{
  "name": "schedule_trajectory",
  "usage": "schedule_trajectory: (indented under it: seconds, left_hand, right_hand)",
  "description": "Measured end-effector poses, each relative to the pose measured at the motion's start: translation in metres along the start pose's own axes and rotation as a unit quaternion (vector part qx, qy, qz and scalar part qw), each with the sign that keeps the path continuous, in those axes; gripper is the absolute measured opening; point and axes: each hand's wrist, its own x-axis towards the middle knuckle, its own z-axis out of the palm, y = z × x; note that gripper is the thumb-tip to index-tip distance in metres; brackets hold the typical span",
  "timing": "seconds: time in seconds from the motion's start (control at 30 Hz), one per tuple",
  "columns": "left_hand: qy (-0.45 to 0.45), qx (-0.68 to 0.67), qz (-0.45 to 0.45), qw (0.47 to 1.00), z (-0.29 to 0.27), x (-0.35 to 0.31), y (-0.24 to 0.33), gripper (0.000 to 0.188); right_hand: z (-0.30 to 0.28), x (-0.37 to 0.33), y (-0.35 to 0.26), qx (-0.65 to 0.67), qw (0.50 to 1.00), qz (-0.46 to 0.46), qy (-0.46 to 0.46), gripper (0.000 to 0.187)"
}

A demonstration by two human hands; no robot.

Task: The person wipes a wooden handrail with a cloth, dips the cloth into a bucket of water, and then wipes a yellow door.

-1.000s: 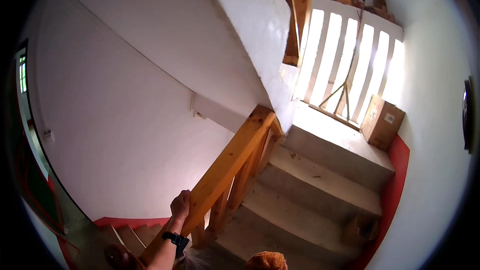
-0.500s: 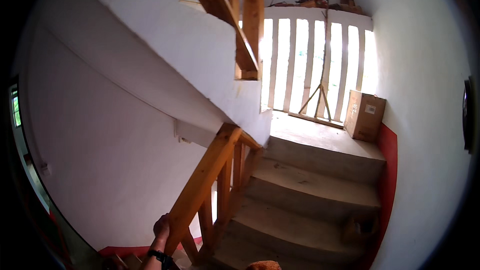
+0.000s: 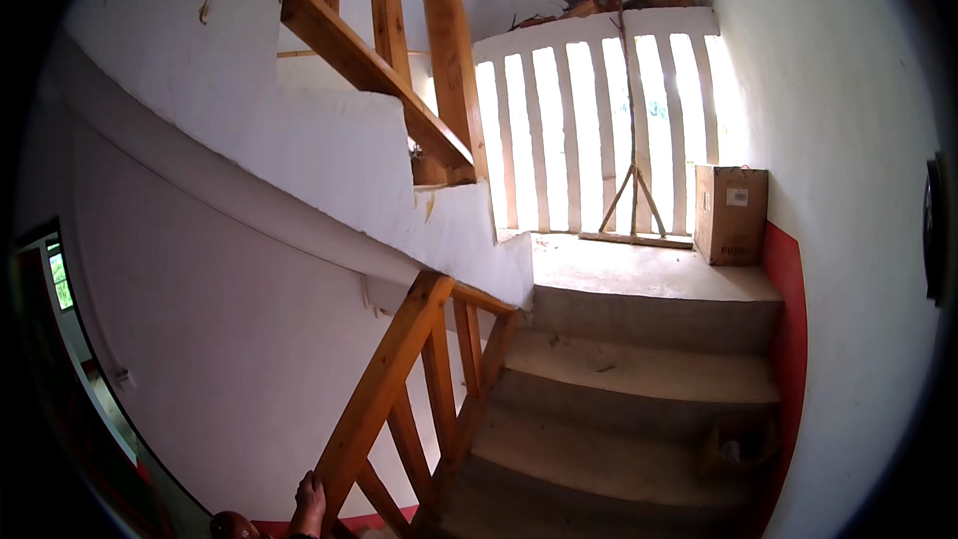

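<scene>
A wooden handrail [image 3: 384, 379] slopes up and away from the lower left of the view. At its near end my left hand [image 3: 309, 501] grips the side and top edge of the rail. Only the back of that hand and part of the fingers show, low in the picture. Wooden balusters [image 3: 439, 394] run beneath the rail. Beside them, concrete steps [image 3: 629, 364] rise ahead of me. My right hand is out of view.
A cardboard box [image 3: 733, 215] stands on the landing [image 3: 639, 269], near a thin wooden pole stand [image 3: 633, 190]. Another small box [image 3: 736, 444] sits on the steps by the right wall [image 3: 848, 240]. An upper wooden railing [image 3: 339, 40] slants overhead. A rounded reddish-brown object [image 3: 232, 525] shows lower left.
The view has shifted, showing more of the upper railing on the left. My left hand appears lower and its wristwatch has left the picture. An orange-brown shape at the bottom edge is gone.
</scene>
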Motion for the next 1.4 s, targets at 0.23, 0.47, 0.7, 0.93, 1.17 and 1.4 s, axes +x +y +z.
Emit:
schedule_trajectory:
  seconds: [0.23,0.47,0.7,0.93,1.17,1.4]
  left_hand:
    - [0.049,0.036,0.071,0.996,-0.007,-0.053,-0.006,0.042]
    - [0.008,0.114,0.135,0.984,-0.042,-0.111,0.015,0.068]
    - [0.084,0.158,0.183,0.967,-0.015,-0.107,-0.035,0.068]
    - [0.059,0.158,0.153,0.974,-0.026,-0.122,-0.030,0.065]
    - [0.044,0.153,0.139,0.977,-0.032,-0.126,-0.027,0.062]
    - [0.034,0.153,0.134,0.979,-0.036,-0.123,-0.027,0.060]
  right_hand:
    - [-0.022,-0.002,-0.001,0.065,0.996,0.065,0.007,0.045]
    - [-0.018,0.010,-0.006,0.058,0.996,-0.014,-0.061,0.034]
    - [-0.015,0.016,-0.009,0.063,0.994,0.023,-0.089,0.042]
    - [0.000,0.018,-0.013,0.104,0.989,0.084,-0.059,0.048]
    - [0.023,0.022,-0.016,0.069,0.993,0.095,-0.009,0.044]
    - [0.018,0.024,-0.015,0.059,0.995,0.070,0.032,0.038]
